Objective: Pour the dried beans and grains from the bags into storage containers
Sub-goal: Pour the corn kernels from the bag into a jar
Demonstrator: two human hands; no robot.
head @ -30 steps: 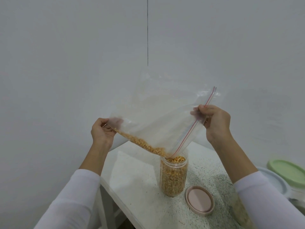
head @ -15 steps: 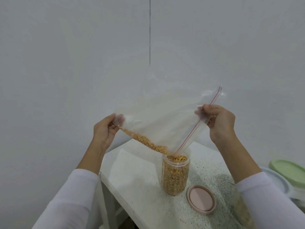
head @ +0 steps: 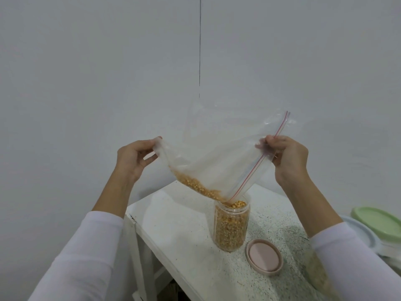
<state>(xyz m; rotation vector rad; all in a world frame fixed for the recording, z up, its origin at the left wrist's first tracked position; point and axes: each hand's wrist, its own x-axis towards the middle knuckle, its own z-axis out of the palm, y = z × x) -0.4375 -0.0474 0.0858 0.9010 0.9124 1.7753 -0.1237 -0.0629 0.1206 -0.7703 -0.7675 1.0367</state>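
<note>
A clear zip bag [head: 219,153] with a red seal line hangs tilted above a clear plastic jar [head: 230,229]. My left hand [head: 132,159] pinches the bag's closed bottom corner, held high. My right hand [head: 287,158] grips the bag's mouth edge by the red seal. Yellow kernels [head: 195,187] lie along the bag's lower fold and slide toward its low corner, which rests inside the jar's mouth. The jar is filled with kernels nearly to the rim.
A pink lid [head: 264,257] lies upside down on the speckled white table [head: 180,231] just right of the jar. Pale blue and green lidded containers [head: 379,227] sit at the right edge. The table's left edge drops off beside a white wall.
My left hand has raised the bag's bottom corner, steepening the tilt. The kernels have slid down toward the jar, and fewer are left in the bag.
</note>
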